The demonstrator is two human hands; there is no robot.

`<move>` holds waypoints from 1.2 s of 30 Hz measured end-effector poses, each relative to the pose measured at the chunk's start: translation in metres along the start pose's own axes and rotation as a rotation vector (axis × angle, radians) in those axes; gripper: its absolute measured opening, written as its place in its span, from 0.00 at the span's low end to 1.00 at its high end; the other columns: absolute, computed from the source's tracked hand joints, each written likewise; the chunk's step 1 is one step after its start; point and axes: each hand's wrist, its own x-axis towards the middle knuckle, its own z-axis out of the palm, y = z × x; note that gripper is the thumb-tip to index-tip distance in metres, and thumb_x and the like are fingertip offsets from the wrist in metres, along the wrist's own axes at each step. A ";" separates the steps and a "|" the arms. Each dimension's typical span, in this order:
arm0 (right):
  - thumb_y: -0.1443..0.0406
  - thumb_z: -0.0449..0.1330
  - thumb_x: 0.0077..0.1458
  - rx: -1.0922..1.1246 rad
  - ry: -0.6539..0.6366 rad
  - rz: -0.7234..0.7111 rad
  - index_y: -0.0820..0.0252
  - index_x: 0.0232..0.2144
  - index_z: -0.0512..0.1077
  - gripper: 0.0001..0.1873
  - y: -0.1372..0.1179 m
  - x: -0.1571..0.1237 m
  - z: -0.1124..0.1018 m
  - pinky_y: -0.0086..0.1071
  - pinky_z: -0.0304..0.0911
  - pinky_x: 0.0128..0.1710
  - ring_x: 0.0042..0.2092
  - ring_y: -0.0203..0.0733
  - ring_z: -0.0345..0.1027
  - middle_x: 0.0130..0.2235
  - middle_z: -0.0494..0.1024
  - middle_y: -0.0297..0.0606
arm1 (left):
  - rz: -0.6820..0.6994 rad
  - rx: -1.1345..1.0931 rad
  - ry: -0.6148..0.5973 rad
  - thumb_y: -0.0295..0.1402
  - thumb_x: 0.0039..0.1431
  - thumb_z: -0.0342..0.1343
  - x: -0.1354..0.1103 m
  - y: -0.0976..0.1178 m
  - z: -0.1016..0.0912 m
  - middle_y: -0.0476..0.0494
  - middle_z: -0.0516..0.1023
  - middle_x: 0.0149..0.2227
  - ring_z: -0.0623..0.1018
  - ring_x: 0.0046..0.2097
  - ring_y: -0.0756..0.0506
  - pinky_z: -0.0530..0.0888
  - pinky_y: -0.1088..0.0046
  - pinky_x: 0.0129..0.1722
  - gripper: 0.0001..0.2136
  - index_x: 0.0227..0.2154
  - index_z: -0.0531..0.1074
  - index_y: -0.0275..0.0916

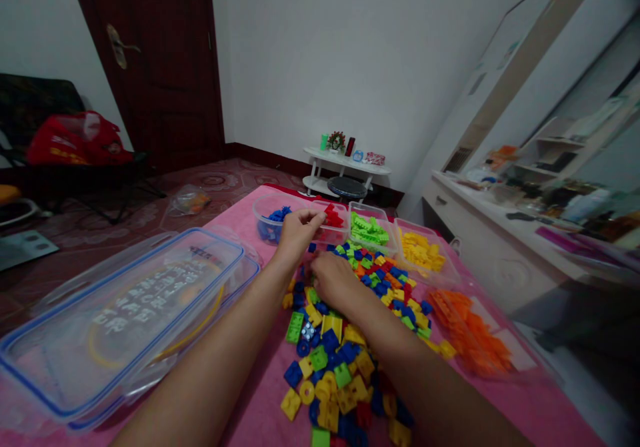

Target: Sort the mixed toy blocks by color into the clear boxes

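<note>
I am holding my left hand [297, 225], fingers curled, over the red-brick tub [331, 223] while my right hand [334, 281], closed or not I cannot tell, is resting on the brick pile [345, 340], light, hard pieces best pinched by their sides.

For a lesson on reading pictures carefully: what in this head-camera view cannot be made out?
- Left hand: whether the curled fingers pinch a brick; hidden.
- Right hand: palm down on the mixed bricks, covering its fingertips.
- Blue-rimmed lid: print blurred.
- White shelf: items too small.

Single head cam, looks fwd & down, close over pink table [260, 393], room w/ door [160, 60] beyond.
</note>
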 end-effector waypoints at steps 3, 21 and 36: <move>0.72 0.55 0.44 -0.022 -0.001 0.065 0.54 0.33 0.76 0.15 0.020 -0.014 -0.011 0.34 0.61 0.37 0.42 0.48 0.71 0.40 0.78 0.41 | 0.026 0.078 -0.016 0.38 0.43 0.59 0.005 -0.005 -0.004 0.49 0.73 0.22 0.71 0.22 0.53 0.69 0.79 0.23 0.11 0.26 0.74 0.33; 0.62 0.60 0.46 0.182 0.070 0.080 0.51 0.39 0.77 0.15 0.039 -0.050 0.011 0.32 0.59 0.36 0.40 0.45 0.71 0.39 0.79 0.38 | -0.099 1.204 -0.929 0.23 0.24 0.66 -0.024 0.008 -0.005 0.49 0.74 0.15 0.68 0.17 0.49 0.60 0.76 0.18 0.08 0.13 0.76 0.40; 0.59 0.56 0.51 1.245 0.352 0.248 0.60 0.41 0.68 0.16 0.058 -0.037 0.020 0.27 0.60 0.24 0.23 0.35 0.67 0.25 0.74 0.32 | -0.097 0.434 -0.433 0.32 0.43 0.61 -0.015 0.010 0.002 0.47 0.75 0.23 0.73 0.24 0.51 0.67 0.79 0.22 0.13 0.35 0.75 0.34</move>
